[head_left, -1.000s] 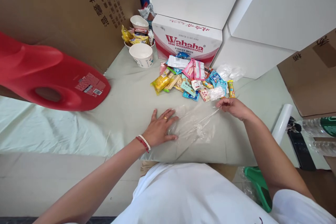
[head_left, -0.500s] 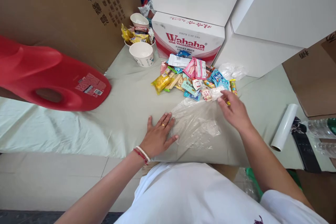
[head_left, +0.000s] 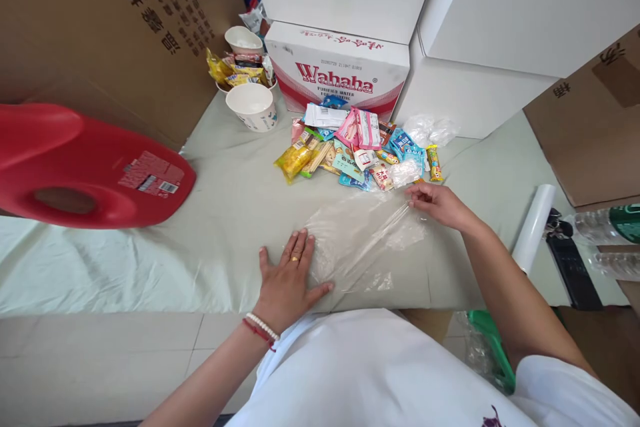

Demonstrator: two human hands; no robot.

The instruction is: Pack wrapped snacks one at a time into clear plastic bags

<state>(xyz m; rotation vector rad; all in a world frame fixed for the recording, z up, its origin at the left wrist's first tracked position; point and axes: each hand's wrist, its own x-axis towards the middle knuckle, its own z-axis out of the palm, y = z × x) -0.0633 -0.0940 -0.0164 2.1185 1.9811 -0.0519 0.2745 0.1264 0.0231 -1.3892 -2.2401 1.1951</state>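
Observation:
A thin clear plastic bag (head_left: 345, 230) lies spread on the cloth-covered table in front of me. My left hand (head_left: 286, 283) rests flat with fingers spread, touching the bag's left edge. At the upper right corner of the bag, my right hand (head_left: 440, 205) pinches the plastic between thumb and fingers, and a taut fold runs from there toward the near edge. Just beyond the bag is a pile of wrapped snacks (head_left: 350, 159), with pink, blue, yellow and green packets. A crumpled bit of clear plastic (head_left: 406, 173) sits at the pile's right front.
Behind the pile stands a Wahaha carton (head_left: 340, 73). Paper cups, one of them a white cup (head_left: 251, 108), and snack packets are at the back left. A red jug (head_left: 100, 173) lies at left. On the right are a white roll (head_left: 535, 227), a black object (head_left: 573, 273) and clear bottles (head_left: 600, 221).
My right hand has moved from beside the crumpled plastic toward me, drawing the bag's corner into a taut fold. My left hand stays flat on the table. The view has shifted slightly.

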